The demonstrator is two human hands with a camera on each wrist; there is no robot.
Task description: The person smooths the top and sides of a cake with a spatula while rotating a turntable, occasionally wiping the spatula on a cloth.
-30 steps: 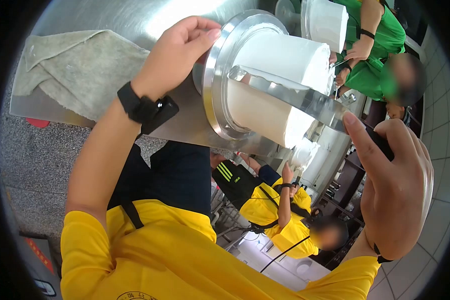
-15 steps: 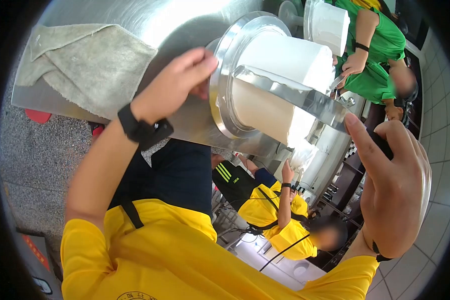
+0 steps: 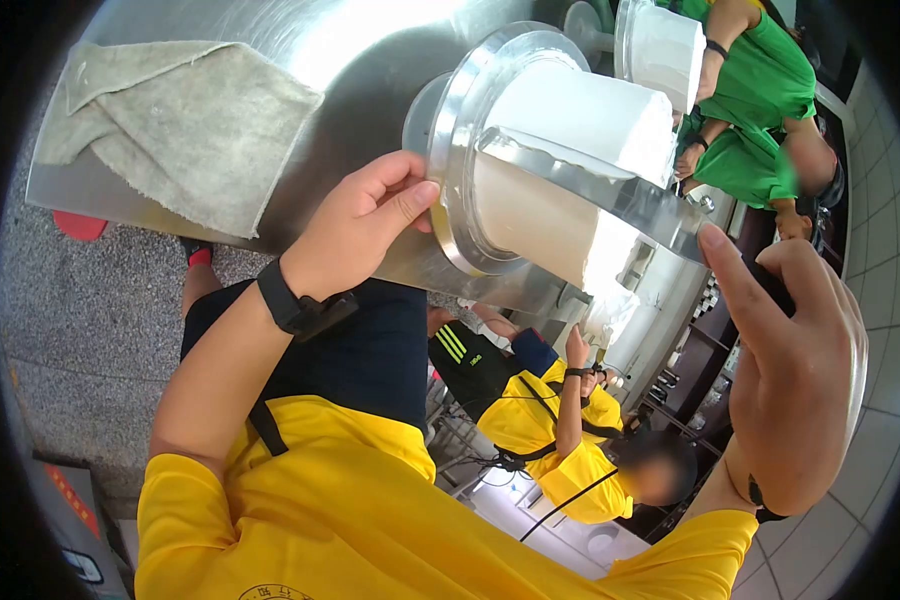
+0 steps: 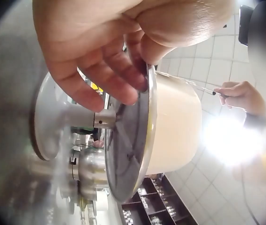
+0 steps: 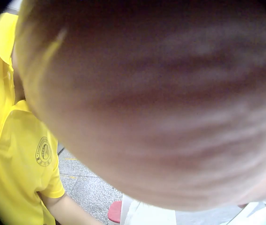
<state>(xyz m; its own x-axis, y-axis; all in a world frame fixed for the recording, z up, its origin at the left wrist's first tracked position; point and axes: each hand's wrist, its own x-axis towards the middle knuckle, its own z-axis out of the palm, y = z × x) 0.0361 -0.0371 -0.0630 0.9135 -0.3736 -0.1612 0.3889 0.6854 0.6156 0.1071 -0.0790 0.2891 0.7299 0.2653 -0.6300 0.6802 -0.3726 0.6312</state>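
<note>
A cream-covered cake sits on a round metal cake turntable, both seen side-on in the head view. My left hand pinches the turntable's rim at the near side. In the left wrist view, the thumb of that left hand is at the plate's edge and the fingers curl behind its underside. My right hand grips an icing spatula by its dark handle, forefinger stretched onto the metal blade. The blade lies along the cake's side. In the right wrist view, the hand blocks most of the scene.
A grey cloth lies on the steel table. Beyond the turntable, a person in green works at another white cake. A person in yellow stands at a further cake. A red stool shows below the table edge.
My left hand has moved down along the rim toward my body, looking blurred half a second ago, and now pinches a nearer spot. The spatula has stayed almost still against the cake.
</note>
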